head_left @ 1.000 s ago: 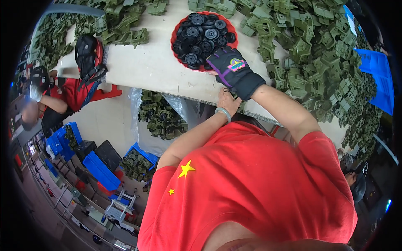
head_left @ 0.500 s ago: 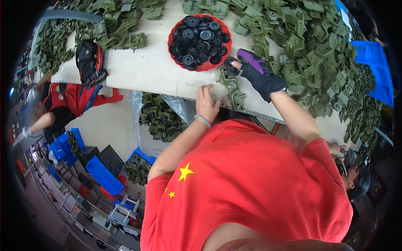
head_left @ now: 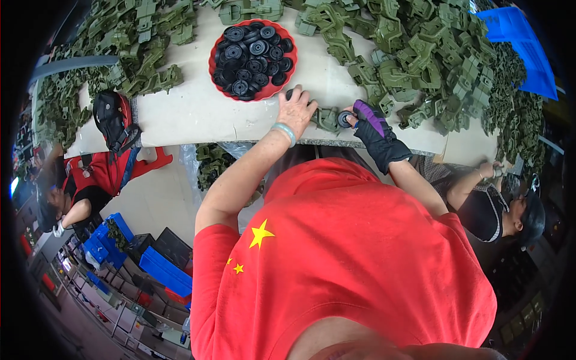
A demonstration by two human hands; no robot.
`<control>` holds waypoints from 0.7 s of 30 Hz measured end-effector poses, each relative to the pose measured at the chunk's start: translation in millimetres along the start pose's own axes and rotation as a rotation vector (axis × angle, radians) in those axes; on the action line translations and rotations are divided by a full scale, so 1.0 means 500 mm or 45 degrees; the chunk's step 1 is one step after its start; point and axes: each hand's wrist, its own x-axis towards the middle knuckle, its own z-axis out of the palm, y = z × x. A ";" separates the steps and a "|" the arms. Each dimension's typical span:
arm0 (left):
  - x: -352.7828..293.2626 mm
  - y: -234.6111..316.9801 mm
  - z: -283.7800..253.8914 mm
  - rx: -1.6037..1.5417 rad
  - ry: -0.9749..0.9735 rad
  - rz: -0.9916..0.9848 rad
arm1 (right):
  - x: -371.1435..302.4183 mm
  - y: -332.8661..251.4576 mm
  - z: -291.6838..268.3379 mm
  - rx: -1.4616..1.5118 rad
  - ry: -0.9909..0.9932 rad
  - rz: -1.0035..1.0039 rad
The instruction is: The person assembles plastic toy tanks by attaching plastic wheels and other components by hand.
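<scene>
Upper left of frame: heap of olive-green moulded plastic parts; below it, a black backpack at the edge of the pale tabletop. Upper centre: red scalloped bowl piled with black toy wheels. Just below and right of it, the bare left hand, fingers bent; a dark rounded piece shows by the fingertips. Cannot tell whether they grip it. Centre, between the hands, near the tabletop's front edge: a single green chassis piece. At its right end, the right hand, in a black-and-purple fingerless glove, pinches one black wheel; contact between wheel and chassis unclear. Upper right: larger heap of green parts, blue plastic bin beyond.

Handling, judged by look: wheel likely light, firm, perhaps slippery; best taken by its rim, hub left clear. Chassis likely light and stiff, thin projections the fragile spots; grip its broader body.
</scene>
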 end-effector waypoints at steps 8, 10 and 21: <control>-0.072 0.048 0.014 -0.295 -0.035 -0.346 | 0.017 -0.002 0.016 -0.001 0.034 -0.139; -0.069 0.049 0.016 -0.260 -0.018 -0.350 | 0.032 -0.020 0.024 -0.076 0.012 -0.199; -0.071 0.052 0.031 -0.250 0.016 -0.380 | 0.083 -0.046 0.038 -0.534 -0.099 -0.447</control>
